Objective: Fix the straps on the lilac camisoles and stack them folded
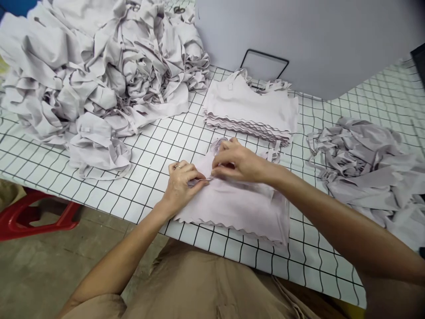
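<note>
A pale lilac-grey top [232,206] with thin straps and a wavy hem lies spread out in front of me, its hem towards the table's front edge. My left hand [182,184], a ring on one finger, pinches a bit of the top's fabric between thumb and forefinger. Close beside it, my right hand [237,161] has its fingers bent and pressed together at the same spot on the top. The exact bit of cloth under the right fingertips is hidden. Just behind stands a neat stack of matching tops [249,104], wavy hems facing me.
A big loose heap of similar garments [99,71] covers the back left of the grid-patterned table [151,166]. Another crumpled pile [375,164] lies at the right. Behind the stack rises a grey panel [308,40] with a black wire frame [265,54]. A red stool [66,217] stands below left.
</note>
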`<action>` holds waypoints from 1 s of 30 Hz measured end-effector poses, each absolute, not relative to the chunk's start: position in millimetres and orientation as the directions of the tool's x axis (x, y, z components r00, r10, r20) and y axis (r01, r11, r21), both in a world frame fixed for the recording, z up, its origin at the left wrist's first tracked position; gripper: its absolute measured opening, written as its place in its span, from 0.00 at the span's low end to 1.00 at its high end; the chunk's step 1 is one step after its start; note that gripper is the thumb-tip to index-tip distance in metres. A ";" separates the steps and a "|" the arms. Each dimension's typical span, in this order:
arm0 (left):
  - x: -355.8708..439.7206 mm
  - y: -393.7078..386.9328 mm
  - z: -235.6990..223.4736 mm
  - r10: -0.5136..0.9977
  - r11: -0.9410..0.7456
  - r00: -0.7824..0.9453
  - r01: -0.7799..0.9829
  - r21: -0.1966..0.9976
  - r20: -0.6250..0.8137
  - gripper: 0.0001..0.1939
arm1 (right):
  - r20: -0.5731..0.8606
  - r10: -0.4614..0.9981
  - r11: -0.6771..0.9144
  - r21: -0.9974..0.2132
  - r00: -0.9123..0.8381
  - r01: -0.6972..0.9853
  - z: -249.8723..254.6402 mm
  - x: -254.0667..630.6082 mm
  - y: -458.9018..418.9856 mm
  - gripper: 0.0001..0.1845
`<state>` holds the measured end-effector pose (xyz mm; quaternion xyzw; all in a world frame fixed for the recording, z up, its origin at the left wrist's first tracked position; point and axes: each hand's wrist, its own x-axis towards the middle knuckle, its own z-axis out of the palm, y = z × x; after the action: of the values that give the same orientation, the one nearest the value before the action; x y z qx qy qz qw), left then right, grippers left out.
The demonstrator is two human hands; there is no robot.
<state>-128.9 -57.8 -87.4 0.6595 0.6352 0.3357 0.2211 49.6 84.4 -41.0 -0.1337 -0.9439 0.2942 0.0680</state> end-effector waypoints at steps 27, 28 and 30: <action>-114.1 -102.0 -98.9 0.885 -0.416 0.349 0.890 0.185 0.308 0.40 | 0.204 0.630 0.776 -0.206 -0.749 0.596 -74.5 167.0 -5.3 0.39; -113.5 -97.1 -94.6 0.879 -0.423 0.337 0.877 0.226 0.337 0.37 | 0.282 0.689 0.725 -0.246 -0.668 0.644 -70.9 174.9 9.7 0.31; -108.9 -82.5 -79.0 0.869 -0.433 0.275 0.825 0.364 0.411 0.30 | 0.411 0.762 0.640 -0.361 -0.500 0.679 -62.3 182.2 43.6 0.17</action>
<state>-108.9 -82.5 -79.0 0.7973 0.5312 0.2839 0.0390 182.2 43.6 -62.3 -0.4175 -0.8627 0.0759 0.2751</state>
